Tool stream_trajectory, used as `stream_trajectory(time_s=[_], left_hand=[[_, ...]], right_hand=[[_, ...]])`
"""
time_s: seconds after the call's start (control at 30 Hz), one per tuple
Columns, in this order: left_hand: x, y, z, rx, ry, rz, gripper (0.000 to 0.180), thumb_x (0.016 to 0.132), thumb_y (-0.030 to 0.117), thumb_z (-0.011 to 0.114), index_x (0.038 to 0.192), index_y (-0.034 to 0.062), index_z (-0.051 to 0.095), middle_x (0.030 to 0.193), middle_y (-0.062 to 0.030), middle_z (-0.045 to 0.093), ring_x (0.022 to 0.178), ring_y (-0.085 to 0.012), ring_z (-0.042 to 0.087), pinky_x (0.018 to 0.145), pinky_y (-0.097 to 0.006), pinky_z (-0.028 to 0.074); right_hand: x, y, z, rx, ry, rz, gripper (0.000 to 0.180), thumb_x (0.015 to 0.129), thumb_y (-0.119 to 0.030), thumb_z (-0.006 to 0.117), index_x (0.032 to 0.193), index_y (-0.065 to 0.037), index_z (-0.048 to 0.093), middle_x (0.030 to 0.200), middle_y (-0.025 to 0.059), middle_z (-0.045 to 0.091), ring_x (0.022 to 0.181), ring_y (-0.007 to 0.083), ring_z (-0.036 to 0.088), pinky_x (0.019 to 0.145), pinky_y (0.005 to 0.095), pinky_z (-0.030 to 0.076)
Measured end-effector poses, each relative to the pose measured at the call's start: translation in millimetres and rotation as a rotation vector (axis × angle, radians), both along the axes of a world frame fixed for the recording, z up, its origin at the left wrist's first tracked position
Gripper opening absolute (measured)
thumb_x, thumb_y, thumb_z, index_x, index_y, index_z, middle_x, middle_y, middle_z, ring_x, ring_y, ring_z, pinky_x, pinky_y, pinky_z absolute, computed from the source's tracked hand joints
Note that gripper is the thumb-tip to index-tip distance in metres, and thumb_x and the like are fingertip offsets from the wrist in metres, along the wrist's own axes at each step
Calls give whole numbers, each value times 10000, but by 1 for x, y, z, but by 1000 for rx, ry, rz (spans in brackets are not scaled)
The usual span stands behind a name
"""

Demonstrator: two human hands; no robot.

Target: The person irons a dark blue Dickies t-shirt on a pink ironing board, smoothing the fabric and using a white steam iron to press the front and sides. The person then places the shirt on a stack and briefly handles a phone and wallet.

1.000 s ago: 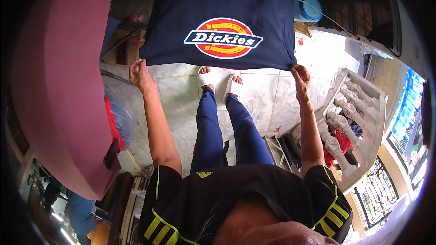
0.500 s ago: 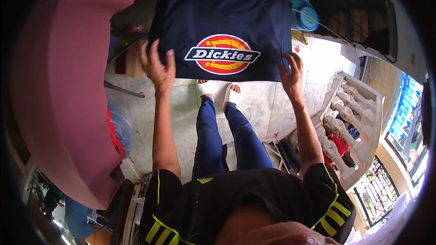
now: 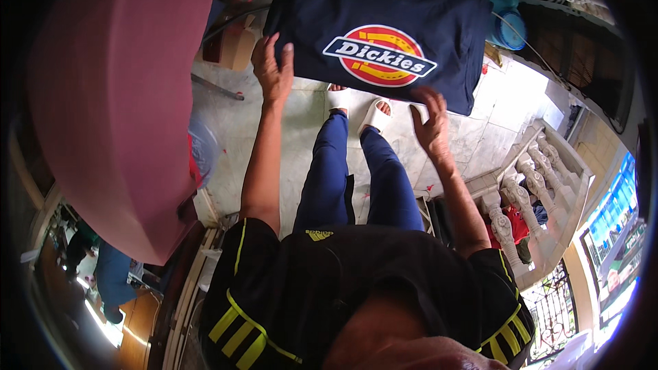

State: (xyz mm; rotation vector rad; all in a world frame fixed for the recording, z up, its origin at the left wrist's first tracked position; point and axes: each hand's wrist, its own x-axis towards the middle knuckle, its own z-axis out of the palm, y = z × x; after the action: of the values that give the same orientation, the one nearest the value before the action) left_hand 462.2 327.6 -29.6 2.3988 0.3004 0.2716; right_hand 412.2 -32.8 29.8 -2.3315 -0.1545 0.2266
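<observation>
A dark navy T-shirt (image 3: 384, 10) lies flat before me, its near edge running at a slant. On its front is a red, yellow and white printed emblem (image 3: 379, 56). My left hand (image 3: 273, 75) is at the shirt's near left corner, fingers and thumb apart; whether the fingertips touch the cloth I cannot tell. Close to the near hem, right of the emblem, my right hand (image 3: 433, 127) has its fingers spread and slightly blurred, with nothing seen in them. What the shirt rests on is hidden beneath it.
A large pink sheet or panel (image 3: 116, 96) rises on the left. At the back right stand a blue container (image 3: 507, 27) and a dark screened panel (image 3: 572, 55). A white balustrade (image 3: 541, 192) borders the right side. My white slippers (image 3: 375, 116) stand on the pale tiled floor (image 3: 308, 120).
The view has turned, so the shirt appears farther right and tilted. My right hand has left the shirt's right edge and come inward to the near hem. My left hand stays by the left corner.
</observation>
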Motion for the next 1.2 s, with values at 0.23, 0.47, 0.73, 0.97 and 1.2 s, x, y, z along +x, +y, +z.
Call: stream_trajectory(time_s=[0.23,0.47,0.73,0.97,1.2], left_hand=[[-141,44,-59,-474,430,508,359,973,319,613,1231,70,620,1236,-113,583,1116,-241,573,965,-347,453],[-305,0,-97,-612,1077,151,424,991,339,580,1298,47,579,1300,-61,610,915,-158,627,823,-308,500],[-286,-74,-47,-623,1299,-66,716,989,575,427,1422,5,452,1445,-174,498,1369,-284,438,1130,-330,338],[-299,-58,-27,-762,1566,152,1028,853,847,315,1542,85,292,1548,-138,377,1401,-309,378,1131,-461,334],[-327,17,-107,-635,1069,161,780,914,679,465,1424,89,485,1443,-162,496,1326,-301,464,1079,-388,393]], right_hand=[[-73,44,-16,97,201,202,317,808,-51,676,1120,-101,642,1195,134,588,1111,370,559,964,468,468],[-135,-8,-78,28,510,285,269,820,-67,662,1085,-25,662,1047,191,662,997,378,637,897,438,510],[-218,-124,-121,-215,868,-109,275,851,-220,605,1063,-67,691,1017,204,712,965,337,695,849,404,545],[-234,-138,-121,-121,914,-270,311,855,-208,608,1107,-40,680,963,165,727,842,237,709,776,349,550],[-191,-72,-107,162,742,-194,287,895,-165,597,1129,-8,653,998,158,717,837,232,703,773,347,552]])
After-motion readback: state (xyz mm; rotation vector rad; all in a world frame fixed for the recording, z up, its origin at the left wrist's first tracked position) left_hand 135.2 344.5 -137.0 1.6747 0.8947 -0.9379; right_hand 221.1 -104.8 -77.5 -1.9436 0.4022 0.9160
